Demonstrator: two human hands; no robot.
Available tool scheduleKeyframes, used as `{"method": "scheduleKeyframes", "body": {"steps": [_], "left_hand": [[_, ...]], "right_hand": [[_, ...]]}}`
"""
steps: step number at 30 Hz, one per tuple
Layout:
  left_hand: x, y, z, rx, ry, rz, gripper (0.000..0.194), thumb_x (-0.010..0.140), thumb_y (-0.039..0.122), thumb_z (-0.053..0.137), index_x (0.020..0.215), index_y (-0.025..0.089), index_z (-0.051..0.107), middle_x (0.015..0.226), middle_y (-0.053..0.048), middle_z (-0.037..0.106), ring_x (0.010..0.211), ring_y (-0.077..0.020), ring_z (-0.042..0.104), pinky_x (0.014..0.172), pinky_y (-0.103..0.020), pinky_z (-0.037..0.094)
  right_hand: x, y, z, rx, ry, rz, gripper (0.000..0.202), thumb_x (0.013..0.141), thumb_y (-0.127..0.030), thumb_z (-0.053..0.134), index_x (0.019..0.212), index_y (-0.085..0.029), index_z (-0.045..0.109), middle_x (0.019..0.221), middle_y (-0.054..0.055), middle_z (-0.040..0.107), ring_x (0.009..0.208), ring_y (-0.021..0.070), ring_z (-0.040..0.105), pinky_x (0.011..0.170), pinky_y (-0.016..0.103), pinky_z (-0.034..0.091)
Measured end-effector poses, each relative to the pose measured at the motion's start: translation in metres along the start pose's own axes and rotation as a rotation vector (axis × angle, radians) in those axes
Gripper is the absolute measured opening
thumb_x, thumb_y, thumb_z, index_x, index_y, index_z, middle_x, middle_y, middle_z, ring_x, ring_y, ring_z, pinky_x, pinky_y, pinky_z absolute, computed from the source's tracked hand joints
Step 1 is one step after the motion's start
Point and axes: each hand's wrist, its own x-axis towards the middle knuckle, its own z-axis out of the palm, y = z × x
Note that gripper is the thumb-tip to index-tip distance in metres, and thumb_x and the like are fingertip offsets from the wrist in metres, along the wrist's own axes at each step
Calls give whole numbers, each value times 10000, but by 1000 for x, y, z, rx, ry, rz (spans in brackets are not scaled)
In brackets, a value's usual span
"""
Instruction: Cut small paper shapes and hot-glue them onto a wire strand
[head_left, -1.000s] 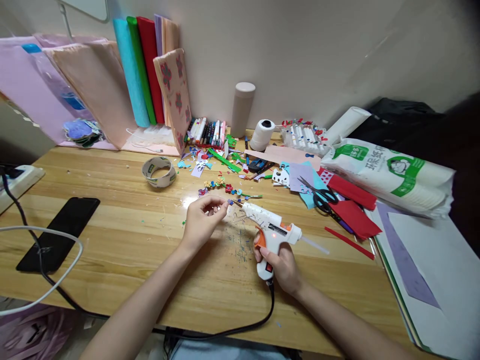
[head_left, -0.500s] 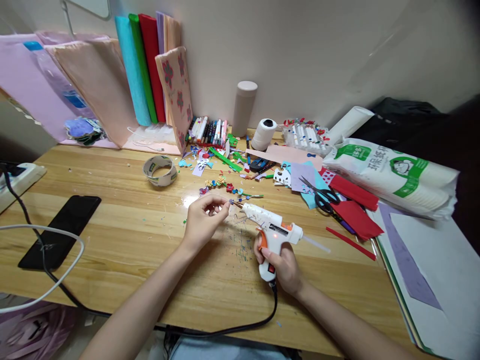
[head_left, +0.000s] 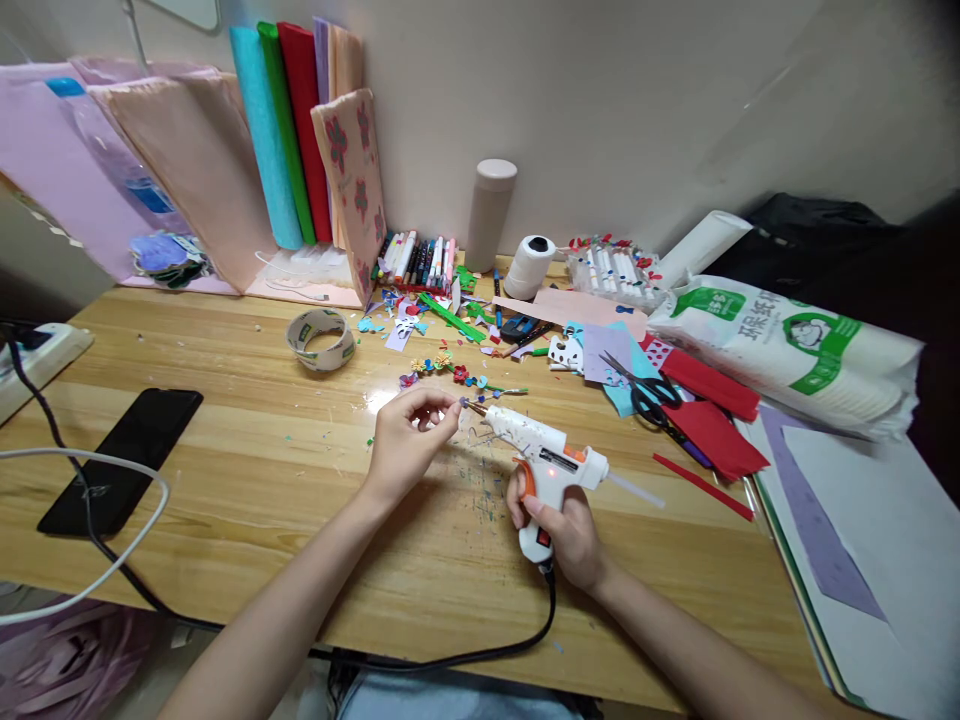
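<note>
My left hand (head_left: 411, 440) pinches a tiny purple piece (head_left: 464, 403) between thumb and fingertips, above the middle of the wooden table. My right hand (head_left: 564, 528) is wrapped round the handle of a white glue gun (head_left: 529, 440), with fingers by its orange trigger. The gun's nozzle points left and meets or nearly meets the purple piece; exact contact is too small to tell. A clear glue stick (head_left: 636, 489) sticks out of its back. Just beyond my left fingertips lie small colourful paper flowers (head_left: 460, 374).
A tape roll (head_left: 320, 340) and black phone (head_left: 120, 460) lie left. Scissors (head_left: 652, 398), red paper (head_left: 716, 438) and wrapped cups (head_left: 795, 340) are right. Pens (head_left: 417, 260), a bottle (head_left: 492, 215) and thread (head_left: 529, 268) stand or lie behind. The gun's black cord (head_left: 480, 655) runs along the front edge.
The view has shifted very slightly. Both hands, the purple piece and the glue gun keep nearly the same positions.
</note>
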Motion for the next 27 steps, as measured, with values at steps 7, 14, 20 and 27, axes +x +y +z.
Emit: {"method": "scheduleKeyframes", "body": {"steps": [7, 14, 20, 27], "left_hand": [[-1, 1, -1, 52, -1, 84, 131, 763, 275, 608, 708, 160, 638, 689, -14, 587, 581, -99, 464, 523, -212, 351], [-3, 1, -3, 234, 12, 362, 62, 790, 194, 568, 769, 184, 626, 735, -17, 603, 669, -120, 514, 633, -238, 405], [-10, 17, -15, 273, 49, 429, 43, 791, 160, 580, 784, 181, 617, 736, -13, 589, 655, -108, 494, 620, -235, 407], [-27, 43, -66, 147, 238, 251, 45, 780, 173, 612, 736, 178, 612, 706, 6, 554, 629, -95, 468, 562, -209, 379]], "right_hand": [[0, 2, 0, 4, 6, -6, 261, 832, -385, 433, 670, -181, 453, 579, -5, 456, 520, 130, 419, 510, 256, 341], [-1, 1, 1, -21, 38, -2, 258, 837, -365, 443, 659, -179, 457, 578, -7, 455, 529, 128, 429, 518, 252, 357], [3, -4, 4, 2, 91, 74, 249, 848, -401, 475, 909, -162, 503, 617, -21, 486, 515, 125, 446, 495, 239, 377], [56, -24, 44, 171, -207, 47, 334, 887, -449, 426, 1058, -171, 495, 884, 45, 551, 766, 158, 539, 677, 272, 468]]}}
